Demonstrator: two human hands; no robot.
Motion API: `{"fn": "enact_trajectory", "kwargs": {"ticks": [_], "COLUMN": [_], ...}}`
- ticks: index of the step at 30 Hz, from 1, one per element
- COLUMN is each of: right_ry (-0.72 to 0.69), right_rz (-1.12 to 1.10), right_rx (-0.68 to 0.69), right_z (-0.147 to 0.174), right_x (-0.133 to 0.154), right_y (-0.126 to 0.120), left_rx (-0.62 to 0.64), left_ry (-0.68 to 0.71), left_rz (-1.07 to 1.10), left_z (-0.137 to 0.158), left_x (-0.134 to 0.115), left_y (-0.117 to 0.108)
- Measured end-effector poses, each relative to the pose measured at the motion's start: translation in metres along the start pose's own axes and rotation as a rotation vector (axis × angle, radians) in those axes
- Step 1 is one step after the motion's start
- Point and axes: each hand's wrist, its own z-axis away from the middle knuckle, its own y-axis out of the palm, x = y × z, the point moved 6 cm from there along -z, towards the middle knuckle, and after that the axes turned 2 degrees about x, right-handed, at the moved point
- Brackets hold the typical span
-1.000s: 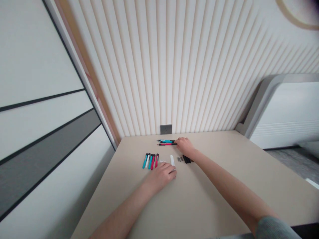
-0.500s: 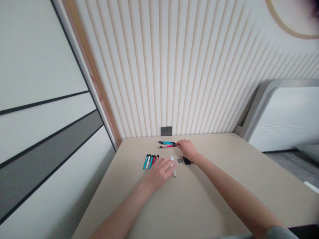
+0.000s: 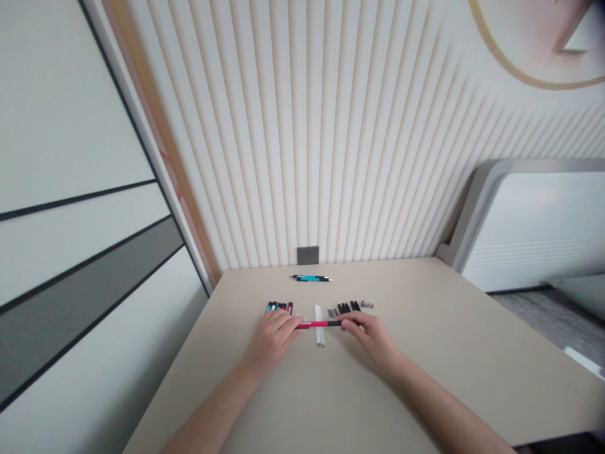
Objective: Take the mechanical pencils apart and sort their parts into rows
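Note:
A pink and black pen [image 3: 320, 324] lies crosswise between my hands. My left hand [image 3: 273, 334] closes on its pink left end, and my right hand [image 3: 370, 329] pinches the black right end. Beneath the pen are several thin white refills [image 3: 320, 337] on the table. Just beyond my left hand sits a row of coloured pen barrels [image 3: 280, 307], partly hidden by the fingers. Several black pen parts [image 3: 350, 307] stand in a row beyond my right hand, with small grey springs [image 3: 333, 313] beside them.
Blue and black pens [image 3: 312, 278] lie near the back of the beige table [image 3: 302, 397]. More small grey parts [image 3: 367, 304] are at the right of the black row. A dark socket [image 3: 308, 255] is on the ribbed wall behind. A white cabinet [image 3: 155, 328] stands at the left.
My right hand has brought the pink pen from the back of the table towards me. My left hand has moved left and taken hold of its other end. The view has shifted slightly.

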Motion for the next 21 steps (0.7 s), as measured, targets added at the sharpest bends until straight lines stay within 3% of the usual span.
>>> {"fn": "enact_trajectory", "kwargs": {"ticks": [5, 13, 21], "right_ry": [0.094, -0.037, 0.058], "right_rz": [0.054, 0.058, 0.002], "right_rx": [-0.038, -0.108, -0.016], "right_z": [-0.001, -0.001, -0.001], "right_x": [-0.007, 0.004, -0.003], "right_y": [-0.003, -0.009, -0.003], "left_rx": [-0.019, 0.063, 0.051], "left_ry": [-0.023, -0.082, -0.093], "left_rz": [0.079, 0.174, 0.185], "left_z": [0.001, 0.001, 0.0], "left_x": [0.005, 0.007, 0.009], "left_y": [0.003, 0.011, 0.008]}}
